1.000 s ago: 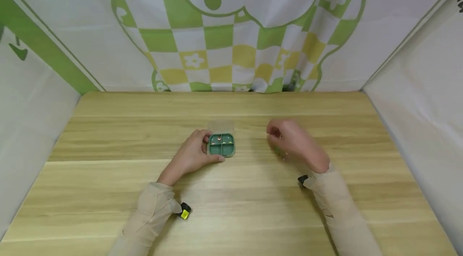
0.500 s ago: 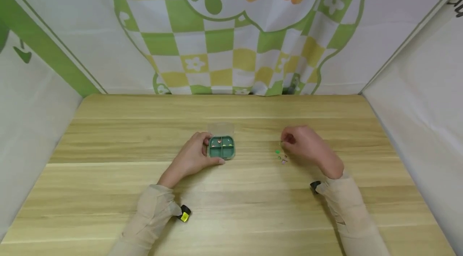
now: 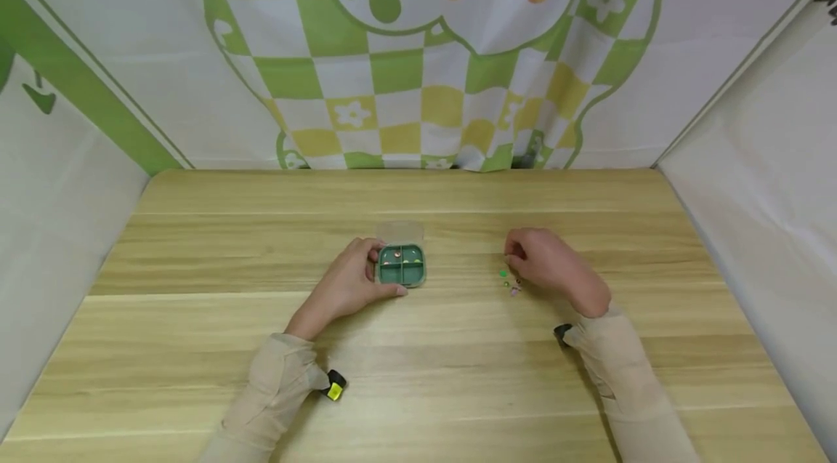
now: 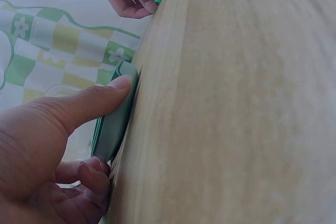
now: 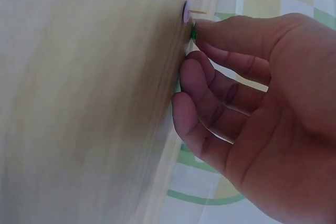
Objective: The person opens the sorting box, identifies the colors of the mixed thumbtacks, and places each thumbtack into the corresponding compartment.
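Note:
A green four-compartment case [image 3: 402, 265] stands with its clear lid [image 3: 400, 232] folded back, small pieces in its upper compartments. My left hand [image 3: 346, 287] grips it from the left, thumb along the near edge and fingers at the far side; in the left wrist view the thumb presses the case [image 4: 118, 121]. Off to the right, my right hand [image 3: 549, 267] is low over the table, beside a few tiny green and pinkish pieces [image 3: 514, 291]. In the right wrist view, thumb and index finger pinch a small green piece [image 5: 194, 32], partly hidden; purple studs [image 5: 187, 11] lie near.
The wooden table [image 3: 431, 376] reaches back to a green, yellow and white checked curtain [image 3: 399, 78]. White fabric walls stand at both sides. A black device with a yellow patch [image 3: 336, 385] is at my left wrist, and a black one [image 3: 562, 334] at my right.
My right hand has moved right and toward me from beyond the loose pieces, uncovering several of them, and has shifted slightly left since half a second ago. My left hand keeps its grip on the case.

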A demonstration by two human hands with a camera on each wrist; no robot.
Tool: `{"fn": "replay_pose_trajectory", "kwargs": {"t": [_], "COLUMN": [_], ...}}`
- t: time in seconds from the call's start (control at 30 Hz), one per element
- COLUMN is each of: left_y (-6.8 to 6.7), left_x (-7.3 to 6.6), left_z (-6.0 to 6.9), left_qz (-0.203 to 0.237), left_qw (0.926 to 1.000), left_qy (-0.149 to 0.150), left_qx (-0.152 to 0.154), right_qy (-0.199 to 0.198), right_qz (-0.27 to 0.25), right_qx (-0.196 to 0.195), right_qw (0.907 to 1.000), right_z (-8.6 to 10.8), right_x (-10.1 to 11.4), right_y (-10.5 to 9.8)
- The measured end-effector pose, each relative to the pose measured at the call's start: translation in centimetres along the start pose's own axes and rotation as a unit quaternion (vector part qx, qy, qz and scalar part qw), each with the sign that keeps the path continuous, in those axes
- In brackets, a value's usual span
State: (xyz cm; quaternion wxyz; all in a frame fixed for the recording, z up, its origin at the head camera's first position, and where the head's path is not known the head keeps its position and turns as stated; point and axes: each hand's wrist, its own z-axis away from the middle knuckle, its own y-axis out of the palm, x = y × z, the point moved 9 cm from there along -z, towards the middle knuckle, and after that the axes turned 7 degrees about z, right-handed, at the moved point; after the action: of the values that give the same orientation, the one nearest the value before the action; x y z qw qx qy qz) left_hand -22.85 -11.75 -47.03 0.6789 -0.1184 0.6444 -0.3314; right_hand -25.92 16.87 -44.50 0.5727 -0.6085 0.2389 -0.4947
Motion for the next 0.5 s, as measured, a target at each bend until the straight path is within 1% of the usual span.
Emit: {"fn": "replay_pose_trajectory", "kwargs": {"t": [0.33, 0.5], "left_y": [0.09, 0.05], "left_x": [0.07, 0.02], "left_z": [0.05, 0.01], "left_qz": [-0.005, -0.004], "left_qw": [1.0000, 1.0000], "left_qy": [-0.001, -0.004], "left_qx": [0.003, 0.003], "right_qy": [0.006, 0.009], "right_qz": [0.002, -0.001], "right_qx": [0.004, -0.002], "right_qw": [1.0000, 1.0000], "right_z": [-0.10, -0.12], "right_x": [0.07, 0.15], "right_y": [0.22, -0.01]}}
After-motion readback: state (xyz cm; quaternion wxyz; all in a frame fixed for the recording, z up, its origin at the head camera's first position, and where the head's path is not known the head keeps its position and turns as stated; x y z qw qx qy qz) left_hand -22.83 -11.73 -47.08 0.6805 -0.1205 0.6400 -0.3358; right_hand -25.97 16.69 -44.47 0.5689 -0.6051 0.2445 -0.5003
